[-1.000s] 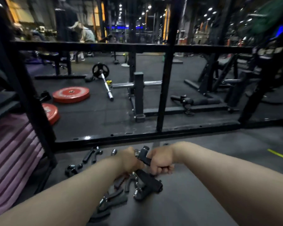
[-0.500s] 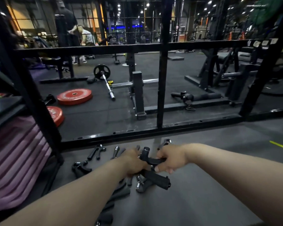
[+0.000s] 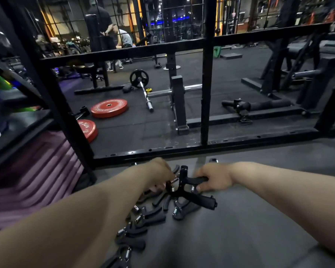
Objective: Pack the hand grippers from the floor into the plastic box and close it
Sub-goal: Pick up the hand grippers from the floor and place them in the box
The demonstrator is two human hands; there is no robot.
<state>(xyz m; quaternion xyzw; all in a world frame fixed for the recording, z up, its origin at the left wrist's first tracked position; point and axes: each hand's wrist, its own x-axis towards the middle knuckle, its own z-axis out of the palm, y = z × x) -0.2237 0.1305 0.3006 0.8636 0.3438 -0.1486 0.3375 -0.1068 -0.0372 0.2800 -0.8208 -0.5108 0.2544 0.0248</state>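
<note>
Several black hand grippers [image 3: 151, 216] with steel springs lie scattered on the grey floor below my hands, running down toward the lower left. My right hand [image 3: 214, 178] grips one foam handle of a black hand gripper [image 3: 188, 187], whose other handle sticks out to the lower right. My left hand [image 3: 159, 176] is closed on the spring end of the same pile, its fingers partly hidden behind the gripper. No plastic box is in view.
A black steel rack frame [image 3: 205, 97] stands right beyond my hands, its base rail crossing the floor. Purple mats [image 3: 37, 176] are stacked at the left under a shelf. Red weight plates [image 3: 109, 108] and a barbell [image 3: 146, 95] lie behind. People stand far back.
My view has shifted and both hands have moved slightly away from me toward the rack rail. The held gripper has turned, its lower handle now pointing right and down.
</note>
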